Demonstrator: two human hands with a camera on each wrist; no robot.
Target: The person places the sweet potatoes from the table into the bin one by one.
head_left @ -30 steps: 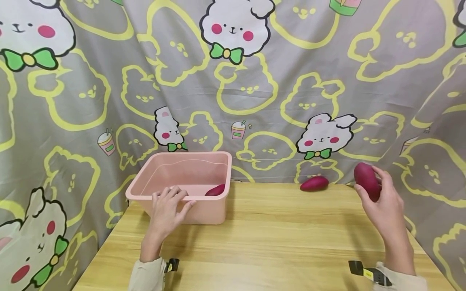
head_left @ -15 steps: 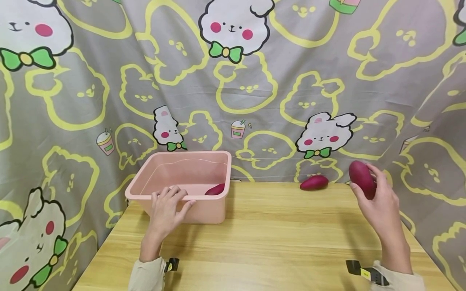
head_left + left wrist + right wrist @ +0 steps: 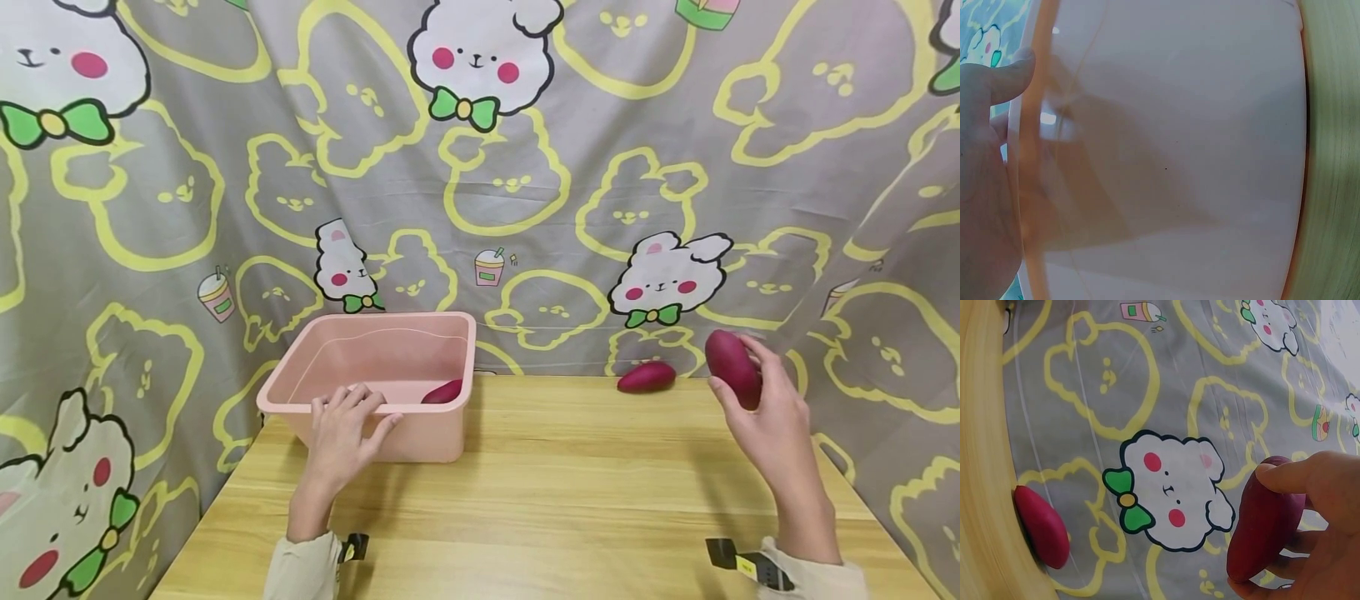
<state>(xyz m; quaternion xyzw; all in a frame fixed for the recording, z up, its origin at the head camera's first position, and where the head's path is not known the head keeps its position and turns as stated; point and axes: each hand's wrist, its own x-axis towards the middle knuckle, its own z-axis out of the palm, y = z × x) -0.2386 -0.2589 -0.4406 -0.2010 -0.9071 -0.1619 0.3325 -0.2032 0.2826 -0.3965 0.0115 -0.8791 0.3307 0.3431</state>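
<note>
My right hand [image 3: 776, 417] holds a dark magenta sweet potato [image 3: 732, 369] above the right back part of the table, thumb on one side and fingers on the other. In the right wrist view the held sweet potato [image 3: 1266, 519] is tilted and apart from anything else. To its left, a second sweet potato [image 3: 647, 377] lies on the table by the back cloth. My left hand [image 3: 341, 437] grips the front rim of a pink plastic tub [image 3: 420, 437], fingers over the rim and thumb outside. Inside the tub lies another sweet potato [image 3: 444, 392], partly hidden by the front wall.
The wooden table [image 3: 555, 492] reaches back to a grey patterned cloth [image 3: 540, 200] that hangs behind and along both sides. The tub stands at the table's left back, near the cloth.
My right hand has moved slightly left with the sweet potato in its grip. The left hand, the tub and the other sweet potatoes stay where they were.
</note>
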